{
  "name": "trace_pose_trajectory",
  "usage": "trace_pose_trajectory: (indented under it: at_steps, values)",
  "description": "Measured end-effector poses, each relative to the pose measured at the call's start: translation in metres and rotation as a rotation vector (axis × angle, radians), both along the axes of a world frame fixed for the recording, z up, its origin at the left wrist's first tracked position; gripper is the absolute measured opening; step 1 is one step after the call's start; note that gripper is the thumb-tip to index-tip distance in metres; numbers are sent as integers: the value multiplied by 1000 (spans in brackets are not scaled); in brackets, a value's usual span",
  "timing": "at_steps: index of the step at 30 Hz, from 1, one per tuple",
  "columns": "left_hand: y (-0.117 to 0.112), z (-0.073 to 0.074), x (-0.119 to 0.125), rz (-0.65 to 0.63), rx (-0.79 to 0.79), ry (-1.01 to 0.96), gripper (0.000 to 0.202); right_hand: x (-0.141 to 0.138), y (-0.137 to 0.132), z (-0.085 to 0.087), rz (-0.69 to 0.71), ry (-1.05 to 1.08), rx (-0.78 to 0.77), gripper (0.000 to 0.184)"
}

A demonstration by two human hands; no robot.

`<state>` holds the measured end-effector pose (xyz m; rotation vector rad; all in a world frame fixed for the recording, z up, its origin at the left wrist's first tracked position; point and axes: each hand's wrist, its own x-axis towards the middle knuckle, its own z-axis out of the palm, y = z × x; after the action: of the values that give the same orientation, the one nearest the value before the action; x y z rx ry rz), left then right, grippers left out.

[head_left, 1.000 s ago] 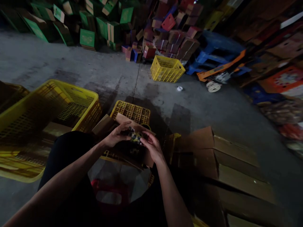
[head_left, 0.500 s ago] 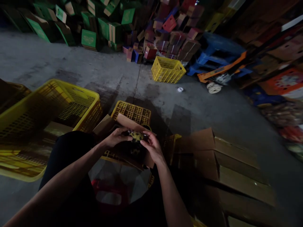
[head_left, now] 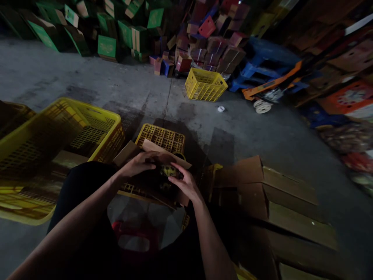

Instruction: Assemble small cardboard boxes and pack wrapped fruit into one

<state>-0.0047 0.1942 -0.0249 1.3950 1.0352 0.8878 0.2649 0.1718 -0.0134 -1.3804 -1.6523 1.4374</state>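
Observation:
Both my hands work over an open cardboard box (head_left: 131, 149) resting on a small yellow crate (head_left: 162, 137) in front of my knees. My left hand (head_left: 139, 162) reaches across the box's top, fingers curled over a small dark and yellow object (head_left: 168, 170). My right hand (head_left: 183, 182) grips the same object from the right side. The object is too dim to name. The inside of the box is dark.
A large yellow crate (head_left: 87, 116) stands at my left, flat cardboard boxes (head_left: 279, 202) at my right, a red stool (head_left: 136, 241) under me. Across the concrete floor are another yellow crate (head_left: 205, 84), a blue and orange pallet jack (head_left: 268, 79), and piles of green and red cartons (head_left: 122, 31).
My left hand slid further right over the object and both hands lowered it slightly toward the box. The view barely shifted.

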Motion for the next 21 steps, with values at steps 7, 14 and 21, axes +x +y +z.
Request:
trace_pose_trajectory:
  at_steps: [7, 14, 21]
  values:
    - [17, -35, -25, 112, 112, 550, 43, 12, 0, -16, 121, -278, 321, 53]
    - [11, -67, -8, -62, 1, 733, 41, 16, -1, -29, 224, -321, 256, 44]
    - [7, -75, -10, -143, -22, 680, 17, 12, -4, -26, 179, -373, 295, 42]
